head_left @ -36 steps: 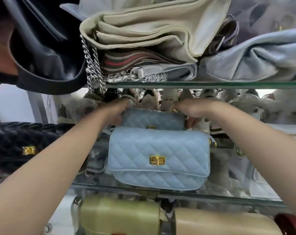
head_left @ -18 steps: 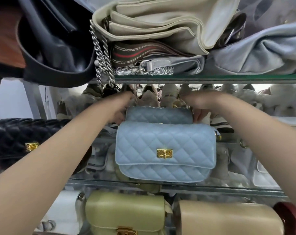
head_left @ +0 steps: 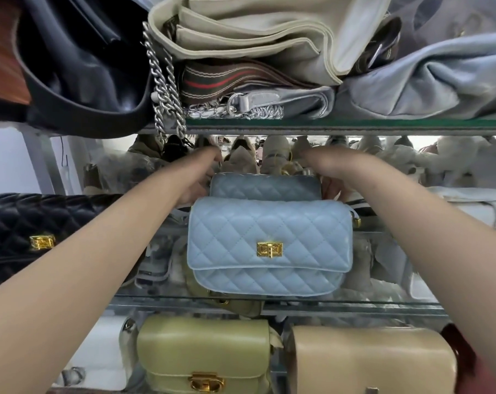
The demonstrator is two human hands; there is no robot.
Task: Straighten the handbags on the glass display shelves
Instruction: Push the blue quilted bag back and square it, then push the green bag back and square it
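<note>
On the bottom shelf, nearest the camera, an olive bag (head_left: pixel 204 354) with a gold clasp stands just left of a tan bag (head_left: pixel 372 362). Above them runs the middle glass shelf (head_left: pixel 354 305). At the centre of its front edge a light blue quilted bag (head_left: pixel 269 245) sits upright, flap forward, its gold clasp (head_left: pixel 269 249) facing out. Toward the shelf's left edge lies a black quilted bag (head_left: pixel 27 223), and near its right edge a white bag (head_left: pixel 474 206), partly hidden by the right forearm. Directly behind the front blue bag, touching it, stands a second blue bag (head_left: pixel 265 185) (same quilting, only its top strip shows). Both bare arms reach past the front bag to it. The left hand (head_left: pixel 197 177) clasps its left end, and the right hand (head_left: pixel 330 173) curls its fingers round its right end. Blurred shoes show through the glass beyond. On the top shelf (head_left: pixel 326 126) a black bag (head_left: pixel 84 66), a folded cream bag (head_left: pixel 255 32) and a grey bag (head_left: pixel 426 81) lie slumped, and a silver chain (head_left: pixel 165 86) hangs over that shelf's front edge.
</note>
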